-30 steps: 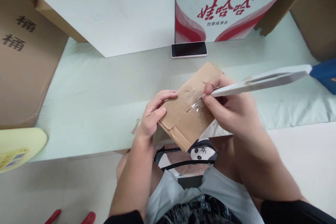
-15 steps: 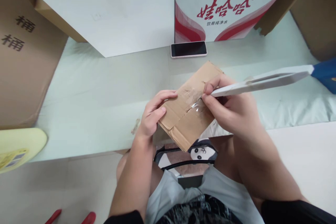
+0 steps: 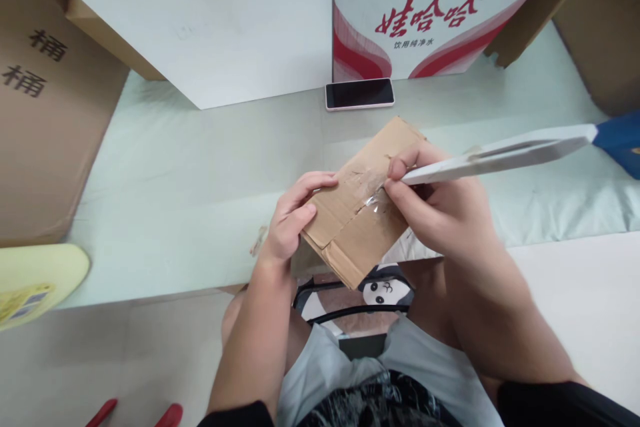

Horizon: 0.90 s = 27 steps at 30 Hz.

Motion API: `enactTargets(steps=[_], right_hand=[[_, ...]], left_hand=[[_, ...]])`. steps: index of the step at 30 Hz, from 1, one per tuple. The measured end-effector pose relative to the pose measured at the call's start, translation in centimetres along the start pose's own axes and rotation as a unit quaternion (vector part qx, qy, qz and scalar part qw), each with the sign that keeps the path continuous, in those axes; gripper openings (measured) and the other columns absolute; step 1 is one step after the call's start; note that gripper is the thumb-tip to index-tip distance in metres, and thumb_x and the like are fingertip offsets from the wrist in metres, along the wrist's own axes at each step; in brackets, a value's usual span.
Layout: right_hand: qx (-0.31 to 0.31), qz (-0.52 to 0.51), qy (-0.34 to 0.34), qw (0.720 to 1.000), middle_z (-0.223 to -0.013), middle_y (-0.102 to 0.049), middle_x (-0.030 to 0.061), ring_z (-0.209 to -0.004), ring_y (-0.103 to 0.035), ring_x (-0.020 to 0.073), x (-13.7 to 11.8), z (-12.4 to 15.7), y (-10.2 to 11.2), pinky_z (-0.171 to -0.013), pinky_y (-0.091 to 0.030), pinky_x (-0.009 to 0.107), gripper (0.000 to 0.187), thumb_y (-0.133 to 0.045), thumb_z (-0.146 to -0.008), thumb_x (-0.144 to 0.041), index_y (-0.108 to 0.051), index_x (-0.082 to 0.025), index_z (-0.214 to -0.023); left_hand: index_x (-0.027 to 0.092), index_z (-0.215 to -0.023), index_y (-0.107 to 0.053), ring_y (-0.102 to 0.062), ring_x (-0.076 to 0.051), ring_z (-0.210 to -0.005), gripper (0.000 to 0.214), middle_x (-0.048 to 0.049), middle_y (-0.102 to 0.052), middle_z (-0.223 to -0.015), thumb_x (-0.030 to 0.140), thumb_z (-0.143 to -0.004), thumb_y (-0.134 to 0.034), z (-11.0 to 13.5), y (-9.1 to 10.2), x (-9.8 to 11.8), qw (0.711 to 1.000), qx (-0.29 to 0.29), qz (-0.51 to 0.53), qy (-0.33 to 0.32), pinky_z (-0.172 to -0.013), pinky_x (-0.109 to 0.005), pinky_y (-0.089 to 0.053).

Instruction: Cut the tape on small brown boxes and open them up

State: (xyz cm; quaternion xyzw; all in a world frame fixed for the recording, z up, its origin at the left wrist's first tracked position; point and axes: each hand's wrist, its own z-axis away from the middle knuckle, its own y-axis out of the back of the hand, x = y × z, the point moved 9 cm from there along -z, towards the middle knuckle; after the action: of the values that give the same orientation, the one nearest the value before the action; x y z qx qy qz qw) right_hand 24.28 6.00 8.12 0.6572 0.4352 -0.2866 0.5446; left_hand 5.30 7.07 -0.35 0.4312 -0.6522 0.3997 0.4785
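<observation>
A small brown cardboard box [image 3: 350, 227] with clear tape across its seam is held over the near edge of a pale green table [image 3: 190, 173]. My left hand [image 3: 293, 217] grips the box's left side, fingers curled onto its top. My right hand [image 3: 440, 213] is closed round a white tool with a blue end [image 3: 500, 155], gripping it near its tip. The tip rests on the torn tape at the seam.
A phone [image 3: 360, 94] lies face up behind the box. A large white carton [image 3: 210, 20] and a red-and-white printed carton [image 3: 430, 7] stand at the back. Brown cartons flank the table left [image 3: 45, 113] and right [image 3: 605, 27]. A yellow object [image 3: 35, 280] sits lower left.
</observation>
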Motion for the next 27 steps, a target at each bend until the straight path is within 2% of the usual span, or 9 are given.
enactTargets(steps=[27], right_hand=[[-0.004, -0.047, -0.037, 0.998, -0.063, -0.048, -0.0049, -0.056, -0.043, 0.0097, 0.53, 0.03, 0.11, -0.056, -0.032, 0.029, 0.01, -0.061, -0.081, -0.015, -0.054, -0.022, -0.079]], left_hand=[[0.024, -0.114, -0.08, -0.064, -0.033, -0.123, 0.041, -0.0099, -0.073, -0.128, 0.047, -0.085, -0.064, 0.02, 0.38, -0.25, 1.0, 0.011, -0.021, 0.008, -0.11, -0.048, -0.048]])
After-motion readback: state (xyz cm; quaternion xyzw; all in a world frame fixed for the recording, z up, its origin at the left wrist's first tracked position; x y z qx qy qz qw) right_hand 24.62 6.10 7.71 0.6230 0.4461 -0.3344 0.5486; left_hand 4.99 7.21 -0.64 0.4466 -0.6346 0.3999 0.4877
